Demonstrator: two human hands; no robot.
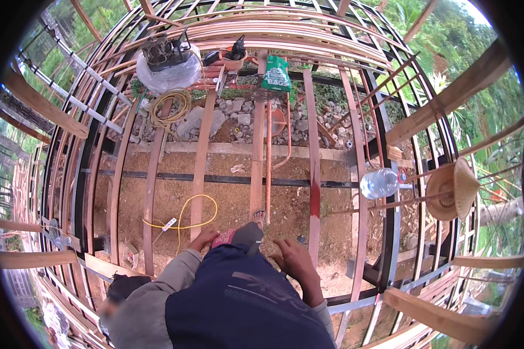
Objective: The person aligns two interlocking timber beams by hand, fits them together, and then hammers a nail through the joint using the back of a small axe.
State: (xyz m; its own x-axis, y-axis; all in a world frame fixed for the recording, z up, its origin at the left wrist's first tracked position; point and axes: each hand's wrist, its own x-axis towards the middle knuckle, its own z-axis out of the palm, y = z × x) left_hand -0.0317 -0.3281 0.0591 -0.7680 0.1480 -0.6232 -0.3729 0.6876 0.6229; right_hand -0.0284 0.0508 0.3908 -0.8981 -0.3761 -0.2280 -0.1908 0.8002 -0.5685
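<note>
My left hand (205, 238) lies beside a pink patterned cloth (224, 237) at my lap, its fingers small in view and touching the cloth's edge, with no tool seen in it. My right hand (297, 262) hangs by my right leg, fingers apart, holding nothing. Between the hands are a grey-clad knee (247, 235) and a sandalled foot (259, 217) on a wooden beam (257, 145). Ahead of the left hand, a yellow cable (216, 209) loops across the beams, with a white connector (169, 224) on it.
Spaced beams run over bare soil and rubble. A clear water jug (379, 183) and straw hat (466, 189) are at right. Farther ahead are a green bag (275, 74), an orange bucket (234, 63), a dark machine (166, 52) and a coiled hose (170, 109). Another person (125, 286) shows at lower left.
</note>
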